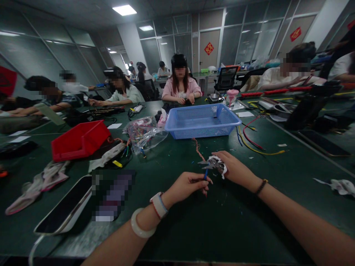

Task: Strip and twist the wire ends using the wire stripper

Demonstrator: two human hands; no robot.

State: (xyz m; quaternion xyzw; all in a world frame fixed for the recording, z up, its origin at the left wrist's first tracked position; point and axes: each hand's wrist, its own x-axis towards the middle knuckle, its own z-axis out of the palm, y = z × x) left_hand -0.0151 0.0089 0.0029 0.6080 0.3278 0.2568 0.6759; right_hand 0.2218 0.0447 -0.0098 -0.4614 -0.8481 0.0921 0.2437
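Observation:
Pinched between the fingers of my left hand (191,184) is a short blue wire (205,174), its upper end close to a tool's jaws. My right hand (234,166) is closed around a pair of metal pliers (212,163) whose handles are wrapped in something white. The pointed jaws face left and stand apart; whether they touch the wire I cannot tell. Just beyond them a twisted copper-coloured strand (198,149) lies on the dark green table (177,229). Tiny blue and pale scraps are scattered around both hands.
A blue perforated basket (202,131) stands ahead, with a clear plastic bag (145,135) of wires and a red bin (81,140) to its left. Yellow, red and blue cables (255,147) lie right. A white-edged device (66,207) sits front left. Several people work around.

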